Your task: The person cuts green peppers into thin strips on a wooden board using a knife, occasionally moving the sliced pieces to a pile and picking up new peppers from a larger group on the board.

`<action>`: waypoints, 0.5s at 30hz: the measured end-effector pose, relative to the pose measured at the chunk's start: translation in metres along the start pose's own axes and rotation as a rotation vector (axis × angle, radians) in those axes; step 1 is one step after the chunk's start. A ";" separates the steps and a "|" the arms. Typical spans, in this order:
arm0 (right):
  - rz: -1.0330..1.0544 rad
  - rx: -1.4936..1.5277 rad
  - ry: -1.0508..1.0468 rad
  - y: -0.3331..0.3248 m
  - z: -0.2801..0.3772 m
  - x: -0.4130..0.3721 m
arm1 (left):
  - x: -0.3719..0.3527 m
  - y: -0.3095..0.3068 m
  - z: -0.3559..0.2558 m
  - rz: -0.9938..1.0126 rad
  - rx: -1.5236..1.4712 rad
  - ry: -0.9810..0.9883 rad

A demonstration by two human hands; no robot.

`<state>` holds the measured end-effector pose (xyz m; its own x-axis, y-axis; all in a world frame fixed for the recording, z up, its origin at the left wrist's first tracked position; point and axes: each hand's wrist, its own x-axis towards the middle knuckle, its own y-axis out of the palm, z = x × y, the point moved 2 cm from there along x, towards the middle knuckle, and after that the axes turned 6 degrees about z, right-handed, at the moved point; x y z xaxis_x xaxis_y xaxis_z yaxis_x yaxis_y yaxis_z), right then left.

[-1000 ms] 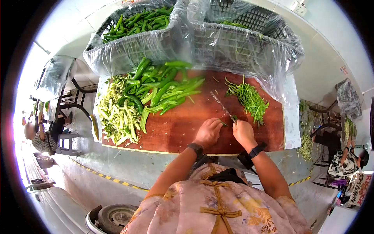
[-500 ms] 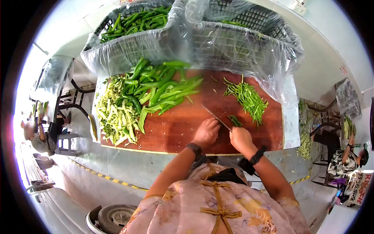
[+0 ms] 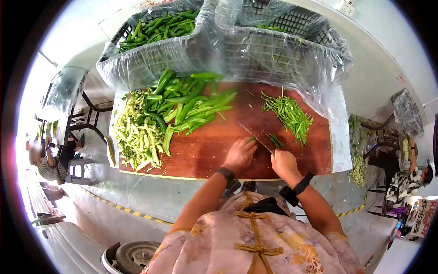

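Observation:
My right hand [image 3: 284,163] is closed round the handle of a knife [image 3: 256,137], whose blade points up and left over the reddish-brown board [image 3: 205,157]. Just left of the blade, my left hand [image 3: 240,155] has its fingers curled, with a bit of green pepper showing at the fingertips. A small bunch of cut green strips [image 3: 274,140] lies right of the blade. Further right is a larger pile of thin green shreds [image 3: 289,116]. Whole and slit green peppers [image 3: 187,100] lie at the board's upper left, beside pale pepper cores [image 3: 137,132].
Behind the board stand a plastic-lined crate of green peppers [image 3: 159,45] and a second lined crate [image 3: 283,43]. One person [image 3: 50,166] sits at the far left, another [image 3: 404,182] at the far right. A wheel [image 3: 137,255] is at the lower left.
The knife's handle and my right hand have shifted slightly right. My left hand has moved slightly left and down, and green now shows at its fingertips.

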<state>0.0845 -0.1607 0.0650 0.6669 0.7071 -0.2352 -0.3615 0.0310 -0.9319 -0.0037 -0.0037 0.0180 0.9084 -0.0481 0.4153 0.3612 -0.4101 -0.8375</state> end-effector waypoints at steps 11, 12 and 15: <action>0.039 0.015 -0.068 -0.003 0.008 -0.002 | -0.004 0.005 0.005 0.024 -0.088 -0.042; 0.064 0.000 -0.048 -0.002 0.009 0.000 | -0.003 0.005 0.005 0.024 -0.084 -0.041; 0.025 0.023 -0.102 0.002 0.017 0.018 | 0.000 0.002 0.003 0.016 -0.098 -0.037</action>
<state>0.0849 -0.1360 0.0631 0.5884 0.7759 -0.2276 -0.3926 0.0280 -0.9193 -0.0026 -0.0021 0.0156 0.9219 -0.0223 0.3869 0.3255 -0.4972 -0.8043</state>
